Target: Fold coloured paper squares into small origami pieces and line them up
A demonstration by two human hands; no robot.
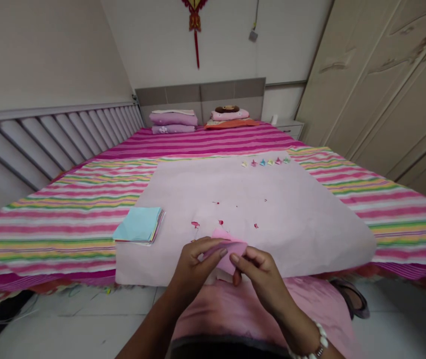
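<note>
My left hand (194,264) and my right hand (259,274) meet at the near edge of the bed, both pinched on a small folded pink paper (226,248). The left fingers close over its left side, the right thumb and forefinger press its lower right edge. The paper hovers just above a large pale pink sheet (272,209) spread over the bed. A stack of coloured paper squares (139,225), light blue on top, lies to the left of my hands. A row of several small folded paper pieces (265,162) sits at the sheet's far edge.
The bed has a striped cover (67,209), with folded bedding and pillows (173,121) at the headboard. A slatted rail (48,139) runs along the left. Wardrobe doors (384,85) stand on the right. Small red paper scraps (195,224) dot the sheet. A shoe (351,296) rests on the floor.
</note>
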